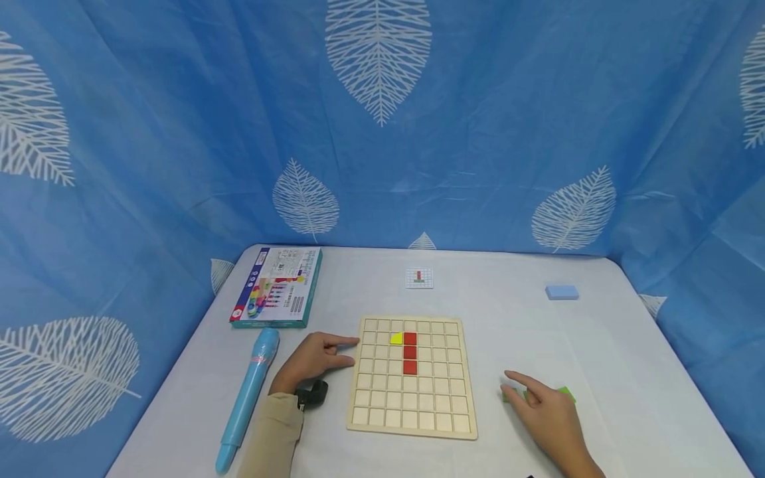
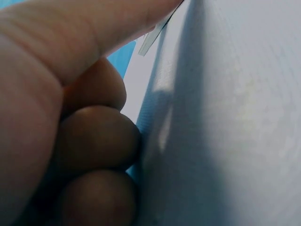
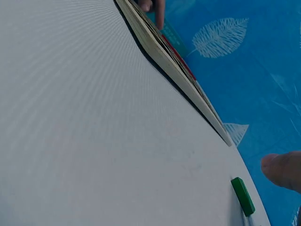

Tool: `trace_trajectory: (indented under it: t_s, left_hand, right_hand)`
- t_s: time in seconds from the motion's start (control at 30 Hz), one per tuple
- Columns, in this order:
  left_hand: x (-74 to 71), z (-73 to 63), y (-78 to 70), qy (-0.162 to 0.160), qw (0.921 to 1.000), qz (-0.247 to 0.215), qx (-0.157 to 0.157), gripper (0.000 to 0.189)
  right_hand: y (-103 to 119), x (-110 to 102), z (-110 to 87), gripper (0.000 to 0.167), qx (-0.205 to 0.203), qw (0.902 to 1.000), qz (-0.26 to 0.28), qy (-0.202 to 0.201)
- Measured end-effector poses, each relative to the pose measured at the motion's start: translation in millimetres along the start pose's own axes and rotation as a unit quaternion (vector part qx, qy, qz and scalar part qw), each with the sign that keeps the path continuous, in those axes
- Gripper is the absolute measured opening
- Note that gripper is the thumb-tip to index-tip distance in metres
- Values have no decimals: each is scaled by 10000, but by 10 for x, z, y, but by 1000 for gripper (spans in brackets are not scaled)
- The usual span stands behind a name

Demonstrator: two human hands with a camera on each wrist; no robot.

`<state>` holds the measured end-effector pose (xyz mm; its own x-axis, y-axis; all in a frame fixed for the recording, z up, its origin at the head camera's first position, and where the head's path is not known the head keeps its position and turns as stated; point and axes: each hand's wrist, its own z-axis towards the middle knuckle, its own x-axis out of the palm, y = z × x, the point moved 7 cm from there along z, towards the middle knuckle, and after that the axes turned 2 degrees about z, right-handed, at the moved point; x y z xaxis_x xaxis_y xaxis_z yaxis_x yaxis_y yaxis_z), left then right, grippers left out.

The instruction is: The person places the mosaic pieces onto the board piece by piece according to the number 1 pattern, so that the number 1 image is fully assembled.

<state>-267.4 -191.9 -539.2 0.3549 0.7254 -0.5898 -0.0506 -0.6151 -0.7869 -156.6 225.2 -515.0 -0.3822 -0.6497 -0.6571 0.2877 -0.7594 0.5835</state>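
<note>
Left grip (image 1: 313, 358) touches grid board (image 1: 412, 401) near box (image 1: 277, 287) (lettering blurred).

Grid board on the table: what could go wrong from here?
1. The left hand is right at the left edge of the grid board; a bump might shift the board and jar the red pieces or yellow piece.
2. Green pieces lie close around the right hand, partly hidden by it; it might knock one aside.
3. The pattern card is small and lies beyond the board, so a square could be misread.
</note>
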Motion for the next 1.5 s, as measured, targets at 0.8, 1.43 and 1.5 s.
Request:
trace_trajectory:
  t_s: [0.8, 1.43, 1.5]
  left_hand:
    - [-12, -18, 11, -56, 9999, -9, 134, 42]
    - [0, -13, -4, 57, 10000, -21, 17, 43]
    - [-4, -16, -3, 39, 10000, -24, 13, 42]
  right_hand:
    - [-570, -514, -313, 34, 2689, 9533, -1265, -534]
    - [-630, -480, -368, 50, 3280, 9316, -1560, -126]
    - [-626, -483, -367, 50, 3264, 9321, -1562, -148]
